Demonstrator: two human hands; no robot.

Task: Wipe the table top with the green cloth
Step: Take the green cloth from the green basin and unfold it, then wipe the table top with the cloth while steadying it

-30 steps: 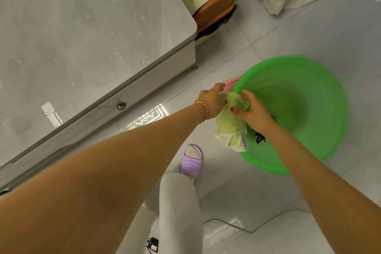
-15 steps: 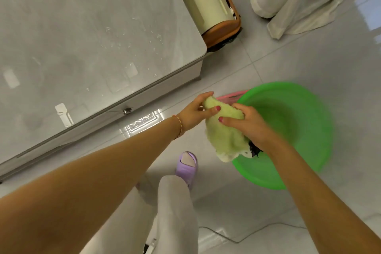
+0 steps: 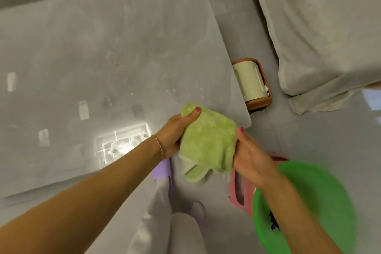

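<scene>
A light green cloth [image 3: 208, 142] hangs spread between both hands, above the near right corner of the grey table top [image 3: 103, 57]. My left hand [image 3: 175, 132] grips its left edge, the thumb lying over the top corner. My right hand [image 3: 249, 156] pinches its right edge. The cloth's lower end droops past the table edge over the floor. Water drops speckle the table top near that corner.
A bright green basin [image 3: 309, 208] stands on the floor at the lower right, with a pink object [image 3: 239, 189] beside it. A cream and brown bin [image 3: 252, 83] sits by the table's right side. White draped fabric [image 3: 319, 27] fills the upper right. My leg and purple slipper [image 3: 162, 169] are below.
Both hands have lifted the cloth away from the basin, up and left to the table corner. The cloth is now spread wider between them. The view has swung toward the table.
</scene>
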